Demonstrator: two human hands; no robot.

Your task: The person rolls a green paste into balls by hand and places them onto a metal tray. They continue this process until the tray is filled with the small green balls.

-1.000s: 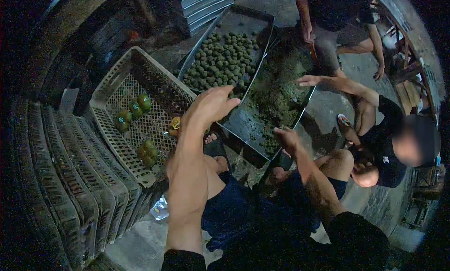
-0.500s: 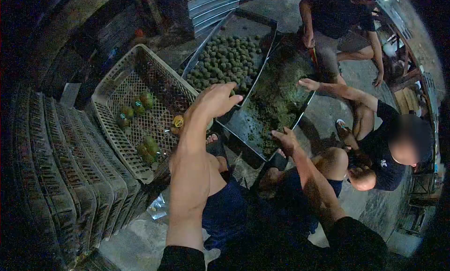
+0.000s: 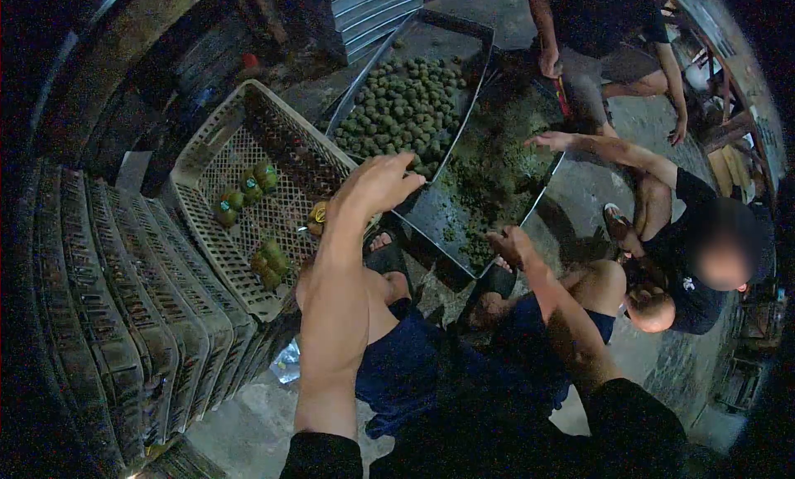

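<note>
Now, left hand: I see my left hand raised over the near end of the metal tray, fingers loosely curled together, holding nothing I can make out
Right hand: my right hand rests on the tray's near rim, fingers bent; whether they pinch anything I cannot tell
Green balls: piled at the tray's far end
Crate: left of the tray, a few green fruits inside
Co-worker's hand: reaching onto the tray
</note>
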